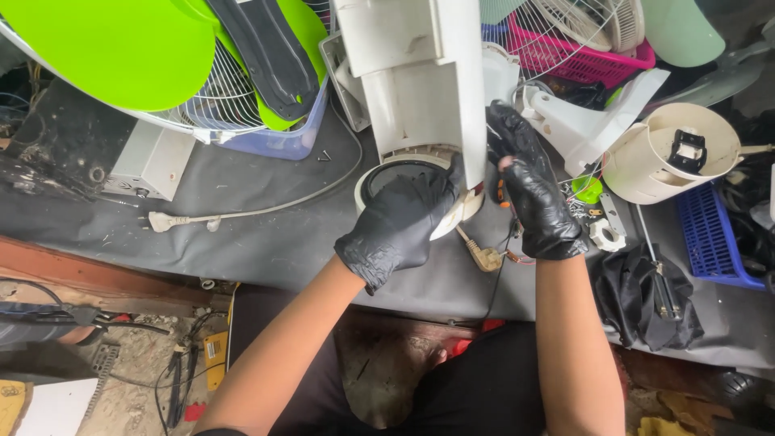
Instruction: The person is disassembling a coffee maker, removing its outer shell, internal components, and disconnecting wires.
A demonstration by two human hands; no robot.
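Observation:
Both my hands wear black gloves. My left hand (404, 226) grips the round white base ring (373, 171) at the lower end of a white plastic fan housing (412, 73) that lies on the dark bench. My right hand (529, 186) is curled at the housing's right side, closed on a small tool with an orange and black handle (502, 194); thin wires (511, 242) hang below it. What the tool's tip touches is hidden behind the housing.
A white power cord with plug (165, 220) runs across the bench (266, 242). Green fan blades (105, 48) and wire grilles lie at back left, a pink basket (589, 56) behind, a cream motor cover (670, 153) and blue crate (710, 234) at right, a black cloth (646, 299) near.

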